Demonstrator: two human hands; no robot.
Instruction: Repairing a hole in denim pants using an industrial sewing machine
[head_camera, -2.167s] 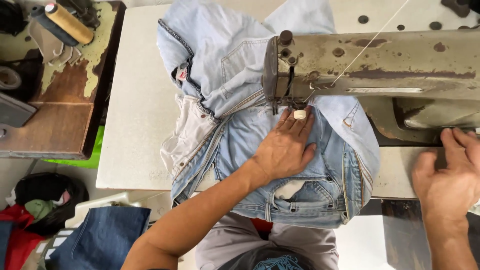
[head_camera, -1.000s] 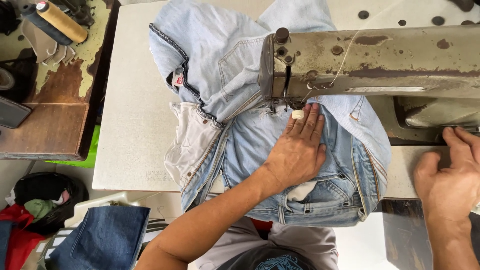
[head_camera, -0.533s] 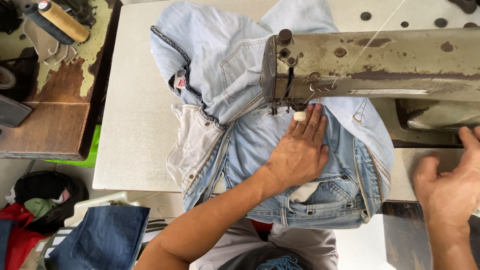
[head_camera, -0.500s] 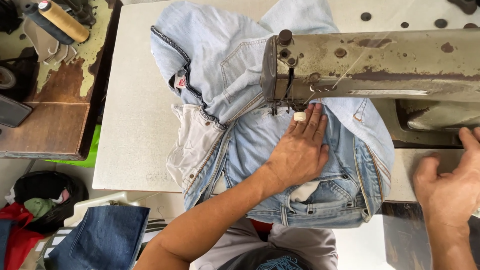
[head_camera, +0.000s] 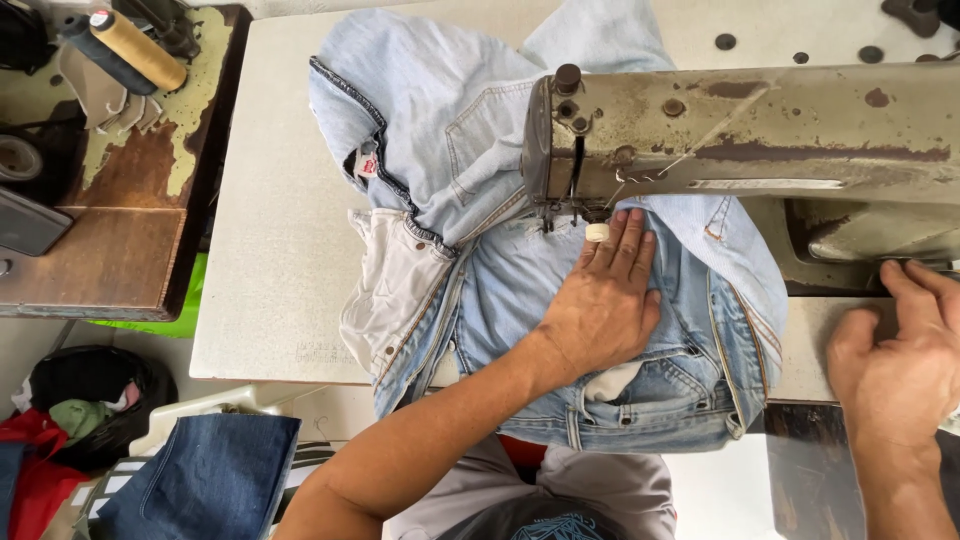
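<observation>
A pair of light blue jeans (head_camera: 440, 150) lies bunched on the white sewing table (head_camera: 270, 240), part of it under the head of an old grey-green sewing machine (head_camera: 760, 130). My left hand (head_camera: 605, 300) presses flat on the denim just in front of the needle, fingers together, one fingertip wrapped in white tape. My right hand (head_camera: 905, 350) rests at the right end of the machine base, fingers curled toward the handwheel area; what it touches is hidden at the frame edge.
A worn wooden side table (head_camera: 100, 240) at the left carries a cone of tan thread (head_camera: 135, 45). Darker blue denim (head_camera: 200, 480) and a black bag of red and green cloth scraps (head_camera: 70, 420) sit on the floor at lower left.
My left hand slid slightly right and toward the needle with the denim. The right hand shifted a little at the machine's right end.
</observation>
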